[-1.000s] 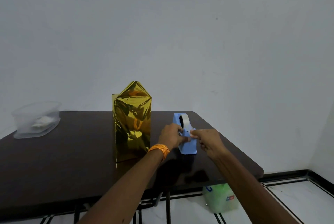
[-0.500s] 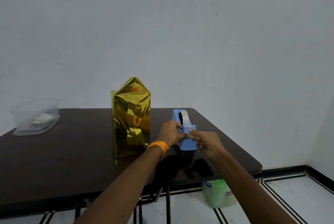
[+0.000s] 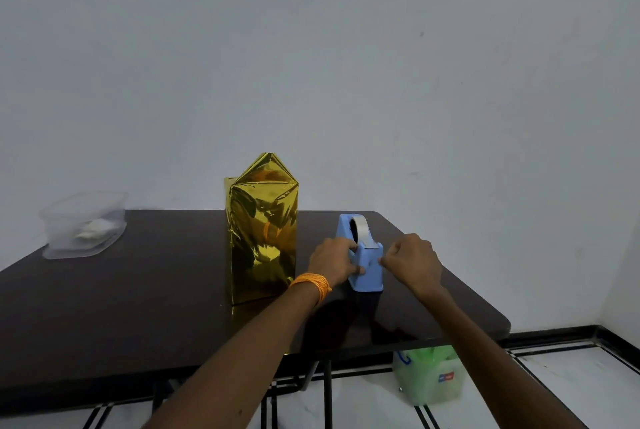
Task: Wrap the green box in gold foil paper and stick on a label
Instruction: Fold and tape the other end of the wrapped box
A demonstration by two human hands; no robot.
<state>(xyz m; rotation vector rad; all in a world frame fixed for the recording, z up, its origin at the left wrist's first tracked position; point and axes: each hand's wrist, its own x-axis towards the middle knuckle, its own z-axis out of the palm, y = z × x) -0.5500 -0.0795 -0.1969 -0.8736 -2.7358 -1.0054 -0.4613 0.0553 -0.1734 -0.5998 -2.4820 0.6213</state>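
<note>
My left hand (image 3: 334,260) grips the blue tape dispenser (image 3: 367,272); my right hand (image 3: 412,260) curls at its cutter, grasp unclear. The foil-wrapped box (image 3: 263,231) stands at its nine o'clock. Risk: a skewed pull folds the tape (image 3: 362,233) onto itself.

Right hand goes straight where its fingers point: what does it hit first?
The blue tape dispenser. The right hand points left at its near end, fingertips apparently almost touching it already.

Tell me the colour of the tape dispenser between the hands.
Light blue; the tape dispenser shows clearly in the head view.
</note>
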